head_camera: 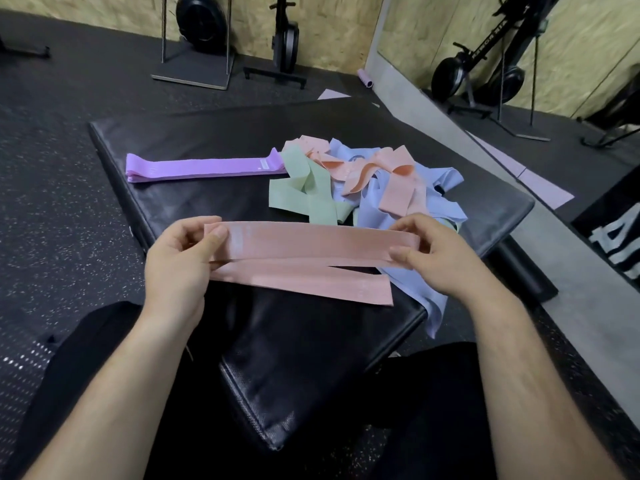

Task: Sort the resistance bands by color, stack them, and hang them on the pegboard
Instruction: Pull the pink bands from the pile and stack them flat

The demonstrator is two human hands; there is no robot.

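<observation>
Nearest, left grip point(180, 258) and right grip point(440, 254) pinched the pink band point(311, 241) by its ends. Between them it seemed light, limp, stretchy; the ends probably hold best.

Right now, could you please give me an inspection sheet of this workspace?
Surface: black pad.
Job's things: pink band held level; second pink band lying beneath it; purple bands stacked flat, far left; heap of green, pink, blue bands unsorted.
Clutter: nothing seen.
Grippers: left hand pinches its left end, right hand its right end.
Cables: nothing seen.
Surroundings: rubber floor, gym machines, foam roller by wall.
</observation>
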